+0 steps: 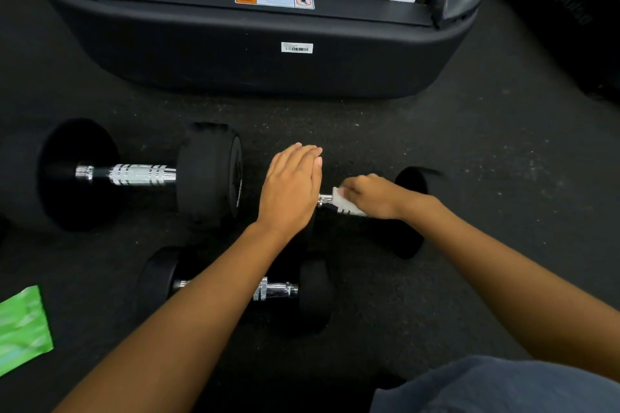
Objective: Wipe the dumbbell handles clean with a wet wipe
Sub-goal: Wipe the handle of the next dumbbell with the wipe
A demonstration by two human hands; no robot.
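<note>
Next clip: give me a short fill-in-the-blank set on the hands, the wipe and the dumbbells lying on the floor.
1. The right hand presses a ____ wet wipe onto a chrome dumbbell handle.
2. The left hand lies flat on that dumbbell's ____ end.
3. ____ black-ended dumbbells lie on the floor.
4. The packet at the left edge is ____.

Missing words: white; left; Three; green

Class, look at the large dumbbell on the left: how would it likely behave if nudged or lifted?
The large dumbbell probably rolls when nudged, since its round heads rest on flat floor. It is likely heavy: its heads look thick. The ridged metal handle should give a firm grip.
</note>
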